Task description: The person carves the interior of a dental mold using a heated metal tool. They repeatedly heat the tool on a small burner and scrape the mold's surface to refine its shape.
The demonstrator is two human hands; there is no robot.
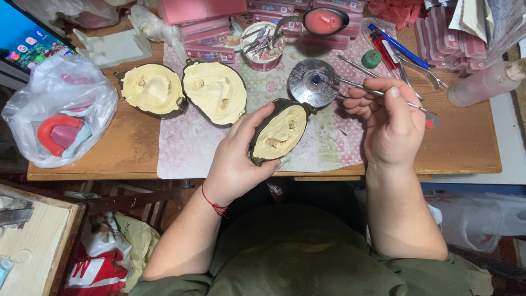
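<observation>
Head camera looks down on a wooden table (126, 148) covered in part by a pale flowered mat (186, 148). Left hand (238, 159) is curled round a dark oval mould (279, 131) filled with cream plaster, thumb along its upper left edge and fingers wrapped under its lower side; the mould is tilted towards the person and sits over the front edge of the mat. Small tooth-like pieces are set in its plaster. Right hand (389, 118) is closed in a pinch on a thin metal tool (356, 85), whose tip reaches left over a round shiny metal dish (311, 82) just behind the held mould. A red thread is tied round the left wrist.

Two more plaster-filled moulds lie flat on the table to the left: one (215, 92) on the mat, just beside the held mould, and another (152, 89) further left, partly on bare wood. Behind them stand a cup of tools (262, 46), stacks of pink boxes (211, 33) and a ladle with pink wax (323, 21). A clear plastic bag (57, 109) holding a red horseshoe-shaped piece rests at the table's left end, and a bottle (485, 82) lies at the right.
</observation>
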